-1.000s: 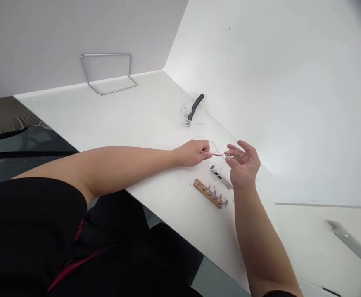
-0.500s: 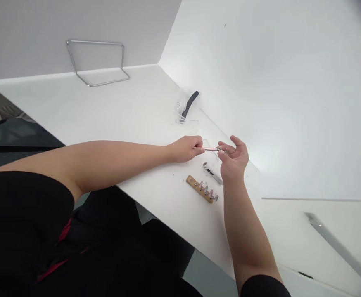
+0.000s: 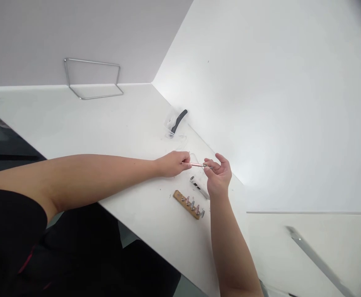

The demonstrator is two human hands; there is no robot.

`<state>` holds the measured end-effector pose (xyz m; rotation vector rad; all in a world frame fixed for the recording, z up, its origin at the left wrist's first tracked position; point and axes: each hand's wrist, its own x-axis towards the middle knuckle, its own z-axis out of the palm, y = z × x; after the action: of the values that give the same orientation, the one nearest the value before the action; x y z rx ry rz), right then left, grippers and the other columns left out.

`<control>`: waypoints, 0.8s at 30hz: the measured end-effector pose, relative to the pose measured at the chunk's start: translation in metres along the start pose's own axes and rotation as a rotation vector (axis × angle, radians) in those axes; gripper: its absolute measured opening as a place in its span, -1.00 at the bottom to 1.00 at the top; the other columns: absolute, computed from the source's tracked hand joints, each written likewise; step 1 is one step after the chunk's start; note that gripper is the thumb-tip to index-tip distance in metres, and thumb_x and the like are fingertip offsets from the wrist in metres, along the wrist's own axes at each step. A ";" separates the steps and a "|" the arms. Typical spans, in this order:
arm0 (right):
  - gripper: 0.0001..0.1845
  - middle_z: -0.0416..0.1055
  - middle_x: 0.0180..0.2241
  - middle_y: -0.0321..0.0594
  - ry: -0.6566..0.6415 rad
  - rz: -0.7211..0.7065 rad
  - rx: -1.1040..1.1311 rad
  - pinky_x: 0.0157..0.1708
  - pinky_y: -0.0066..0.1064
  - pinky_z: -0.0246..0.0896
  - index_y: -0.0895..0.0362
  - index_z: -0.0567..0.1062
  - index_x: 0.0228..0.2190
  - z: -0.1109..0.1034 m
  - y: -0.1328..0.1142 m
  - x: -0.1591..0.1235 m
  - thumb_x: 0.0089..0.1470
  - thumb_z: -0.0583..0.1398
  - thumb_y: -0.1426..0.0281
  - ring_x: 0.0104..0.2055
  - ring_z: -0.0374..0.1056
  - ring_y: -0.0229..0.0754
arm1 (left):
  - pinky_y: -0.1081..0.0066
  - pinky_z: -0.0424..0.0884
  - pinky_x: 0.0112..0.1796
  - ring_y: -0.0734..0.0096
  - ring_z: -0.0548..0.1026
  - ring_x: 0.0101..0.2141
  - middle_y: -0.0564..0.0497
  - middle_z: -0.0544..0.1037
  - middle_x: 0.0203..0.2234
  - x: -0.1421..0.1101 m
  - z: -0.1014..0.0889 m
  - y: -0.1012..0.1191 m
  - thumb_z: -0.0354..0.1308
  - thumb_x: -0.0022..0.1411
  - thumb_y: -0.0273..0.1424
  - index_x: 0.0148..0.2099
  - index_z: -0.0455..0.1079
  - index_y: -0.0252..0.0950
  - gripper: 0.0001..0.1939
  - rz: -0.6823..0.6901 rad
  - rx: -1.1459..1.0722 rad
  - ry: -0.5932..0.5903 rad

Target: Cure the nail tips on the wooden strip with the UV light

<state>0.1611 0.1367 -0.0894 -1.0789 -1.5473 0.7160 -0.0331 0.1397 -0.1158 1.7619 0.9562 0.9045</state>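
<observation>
My left hand (image 3: 172,163) is closed round the handle end of a thin pink tool (image 3: 195,165), held level just above the white table (image 3: 112,123). My right hand (image 3: 219,175) pinches the tool's metal tip between thumb and forefinger, with the other fingers loosely curled. Below the hands lies a wooden block (image 3: 188,204) holding several small metal bits. A small silver device (image 3: 199,187) lies between the block and my right hand.
A clear plastic bag with a black-handled tool (image 3: 178,119) lies by the white side wall. A bent wire stand (image 3: 91,78) sits at the back. A metal bar (image 3: 317,260) lies on a lower surface at right. The table's front edge runs diagonally.
Both hands keep the same hold on the pink tool. The view has shifted, so hands and table things sit lower and further left in the picture.
</observation>
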 end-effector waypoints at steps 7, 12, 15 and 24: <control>-0.45 0.46 -0.49 -0.32 -0.026 -0.016 -0.091 0.04 0.02 -0.03 0.10 0.25 -0.13 -0.001 0.001 -0.001 -0.22 0.26 0.44 -0.21 0.40 -0.13 | 0.47 0.12 -0.53 0.51 0.21 -0.55 0.10 0.28 -0.58 -0.001 0.000 0.000 -0.06 0.09 -0.24 -0.45 0.15 -0.26 -0.80 0.006 -0.014 -0.023; -0.52 0.43 -0.51 -0.35 0.046 -0.017 0.006 0.01 -0.02 0.05 0.09 0.28 -0.19 -0.011 0.001 0.005 -0.22 0.25 0.46 -0.24 0.41 -0.16 | 0.48 0.12 -0.53 0.50 0.20 -0.55 0.10 0.28 -0.58 0.000 0.000 -0.004 -0.07 0.09 -0.22 -0.45 0.14 -0.25 -0.79 -0.019 -0.010 -0.003; -0.54 0.42 -0.53 -0.37 0.103 -0.018 0.030 -0.01 -0.01 0.07 0.09 0.30 -0.20 -0.022 -0.002 0.008 -0.23 0.25 0.47 -0.26 0.41 -0.17 | 0.48 0.12 -0.53 0.50 0.20 -0.55 0.10 0.28 -0.57 0.001 0.000 -0.005 -0.07 0.09 -0.22 -0.45 0.14 -0.25 -0.79 -0.035 -0.006 0.004; -0.48 0.46 -0.49 -0.31 -0.254 -0.075 -0.548 -0.03 0.02 0.07 0.06 0.31 -0.16 -0.010 -0.047 -0.025 -0.25 0.26 0.46 -0.18 0.37 -0.07 | 0.47 0.12 -0.52 0.50 0.21 -0.54 0.09 0.28 -0.58 0.007 -0.002 -0.009 -0.07 0.10 -0.21 -0.45 0.14 -0.26 -0.78 -0.036 0.022 0.087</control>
<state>0.1587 0.0940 -0.0559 -1.3533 -2.0629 0.3899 -0.0340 0.1489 -0.1228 1.7299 1.0542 0.9570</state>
